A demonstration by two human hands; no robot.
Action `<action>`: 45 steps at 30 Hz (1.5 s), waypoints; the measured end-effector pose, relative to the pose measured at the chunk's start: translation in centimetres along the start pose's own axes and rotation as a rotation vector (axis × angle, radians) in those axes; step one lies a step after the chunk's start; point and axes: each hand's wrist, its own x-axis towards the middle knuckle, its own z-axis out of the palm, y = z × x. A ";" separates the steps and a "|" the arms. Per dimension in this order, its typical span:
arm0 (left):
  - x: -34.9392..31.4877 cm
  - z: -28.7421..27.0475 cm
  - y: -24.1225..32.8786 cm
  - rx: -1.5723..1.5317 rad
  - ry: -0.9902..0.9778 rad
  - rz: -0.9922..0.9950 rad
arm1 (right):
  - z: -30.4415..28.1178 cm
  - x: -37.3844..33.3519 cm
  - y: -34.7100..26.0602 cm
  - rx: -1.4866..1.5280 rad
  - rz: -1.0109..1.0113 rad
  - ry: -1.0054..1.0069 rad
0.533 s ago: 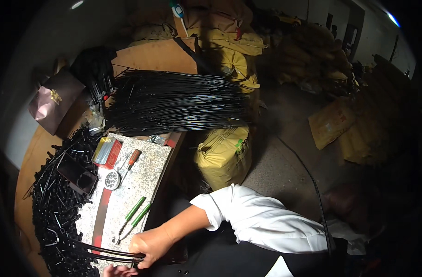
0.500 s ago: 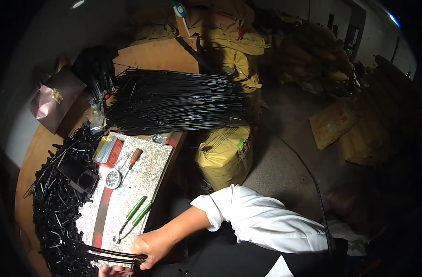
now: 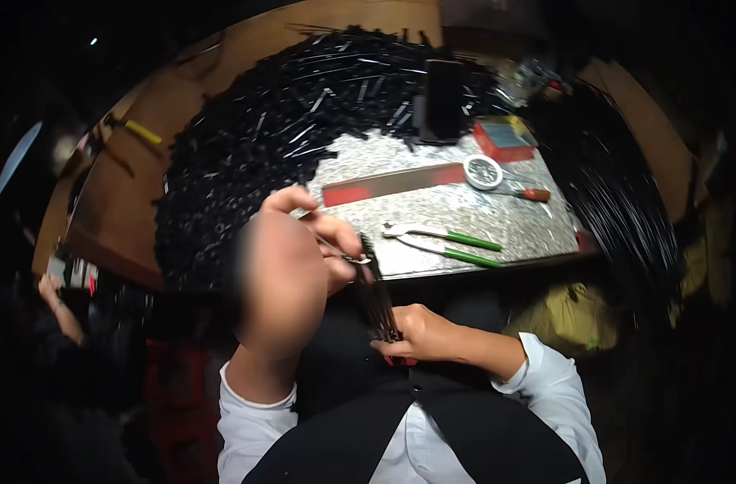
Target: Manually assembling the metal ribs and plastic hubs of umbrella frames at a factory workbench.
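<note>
My right hand (image 3: 424, 332) is closed round the lower end of a bundle of thin black strips (image 3: 376, 302), in front of my dark vest. My left hand (image 3: 307, 250) is raised at the strips' upper ends, its fingers curled. A small shiny piece shows at those fingertips, too unclear to name; the back of this hand is blurred. On the speckled board (image 3: 537, 230) beyond lie green-handled pliers (image 3: 465, 248), jaws to the left. Behind them are a flat red and grey bar (image 3: 392, 185), a small round white dish (image 3: 482, 172) and a screwdriver (image 3: 534, 195).
A large heap of small black parts (image 3: 247, 153) covers the table's left and back. A dark phone (image 3: 442, 101) stands by a red box (image 3: 505, 139). Long black rods (image 3: 618, 177) lie at right, above a yellow sack (image 3: 573, 315). Another person's arm (image 3: 62, 310) shows at left.
The view has swung left toward the table. My right hand still grips the black strips, now upright before my body. My left hand, barely visible before, is raised beside them.
</note>
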 end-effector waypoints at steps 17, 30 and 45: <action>1.2 0.7 2.6 0.182 -0.166 -0.179 | -10.1 3.0 -8.7 0.197 -0.430 0.052; 2.8 -1.4 1.4 0.373 0.037 -0.155 | -7.8 5.0 -7.2 0.519 -0.180 0.343; 8.1 -16.8 -1.1 1.189 0.460 -0.140 | -9.1 6.7 -5.8 0.639 -0.123 0.381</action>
